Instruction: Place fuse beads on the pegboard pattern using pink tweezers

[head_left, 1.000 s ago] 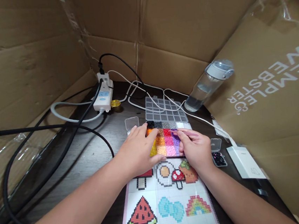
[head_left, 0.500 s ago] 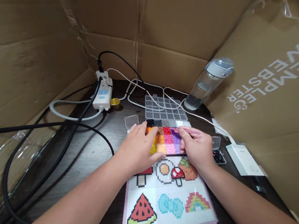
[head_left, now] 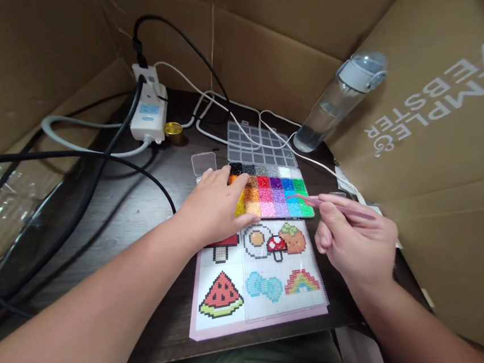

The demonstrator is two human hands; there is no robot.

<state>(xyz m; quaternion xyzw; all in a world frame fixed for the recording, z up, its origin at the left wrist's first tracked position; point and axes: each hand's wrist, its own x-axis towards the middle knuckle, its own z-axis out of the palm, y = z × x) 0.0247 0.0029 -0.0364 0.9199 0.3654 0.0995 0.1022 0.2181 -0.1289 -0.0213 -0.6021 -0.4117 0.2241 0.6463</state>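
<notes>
My left hand (head_left: 216, 201), fingers spread, rests over the left side of a compartment box of colored beads (head_left: 266, 210). Pink tweezers (head_left: 347, 208) are pinched in my right hand (head_left: 354, 239), their tips over the blue and green compartments at the box's right. Whether a bead sits in the tips is too small to tell. Below the box lies a pattern sheet (head_left: 222, 334) with watermelon, bow and rainbow pictures. A clear pegboard (head_left: 288, 308) covers its right part, bearing a small red and white bead mushroom (head_left: 277, 247). The box's clear lid (head_left: 259, 145) is folded back.
A white power strip (head_left: 149, 113) with black cables stands at the back left, beside a small gold tin (head_left: 173, 132). A water bottle (head_left: 337, 104) leans at the back right. White cable crosses the lid. Cardboard walls (head_left: 271, 41) enclose the dark table (head_left: 162, 332).
My right hand with the tweezers has moved right, from the red and purple compartments toward the blue and green ones. The left hand stays on the box. The view has tilted downward.
</notes>
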